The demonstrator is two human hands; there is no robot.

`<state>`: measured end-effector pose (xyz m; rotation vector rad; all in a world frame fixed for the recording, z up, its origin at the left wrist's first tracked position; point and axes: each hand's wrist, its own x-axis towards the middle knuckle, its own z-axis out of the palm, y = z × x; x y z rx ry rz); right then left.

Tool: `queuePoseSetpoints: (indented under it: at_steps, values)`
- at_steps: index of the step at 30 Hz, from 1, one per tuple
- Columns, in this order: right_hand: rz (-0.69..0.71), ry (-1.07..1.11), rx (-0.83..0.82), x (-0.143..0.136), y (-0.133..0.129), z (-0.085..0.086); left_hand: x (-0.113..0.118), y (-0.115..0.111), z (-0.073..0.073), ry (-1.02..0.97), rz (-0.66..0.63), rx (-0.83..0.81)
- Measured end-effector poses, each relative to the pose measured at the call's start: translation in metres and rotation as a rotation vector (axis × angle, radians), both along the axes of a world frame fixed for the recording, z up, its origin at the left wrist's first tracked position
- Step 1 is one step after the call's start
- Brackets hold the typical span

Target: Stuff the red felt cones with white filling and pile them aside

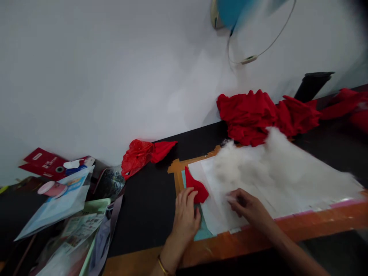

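Observation:
My left hand (185, 214) grips a small piece of red cloth (197, 189) by its lower left edge; the cloth comes to a point at its upper end. To its right, my right hand (248, 209) is held in a pinch over a white sheet (211, 191). What looks like a wisp of white stuffing shows at those fingertips, blurred against the white behind. A heap of fluffy white stuffing (276, 161) lies on the sheet, just beyond my right hand. Under the sheet's left side a light blue-green surface (202, 232) shows.
Brown tape (221, 247) edges the work area on the black table (146, 214). Bunched red cloth (253, 115) lies along the wall, with a red plastic bag (137, 156) farther left. A green bin (89, 249) of papers stands at left. A cable (276, 40) hangs above.

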<state>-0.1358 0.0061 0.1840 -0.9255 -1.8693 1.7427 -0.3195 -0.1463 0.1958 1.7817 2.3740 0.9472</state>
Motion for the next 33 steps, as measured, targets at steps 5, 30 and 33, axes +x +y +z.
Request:
queuePoseSetpoints:
  at_steps: [5, 30, 33]
  values:
    - [-0.009, 0.08, -0.122, -0.002, -0.002, -0.005, -0.012, 0.01, -0.009, 0.203, 0.016, -0.124]
    - [0.038, -0.009, 0.481, -0.057, -0.031, -0.002, 0.02, 0.036, 0.024, -0.343, 0.071, 0.204]
    - [-0.042, 0.058, 0.398, -0.059, -0.033, -0.001, 0.026, 0.032, 0.019, -0.194, -0.02, 0.224]
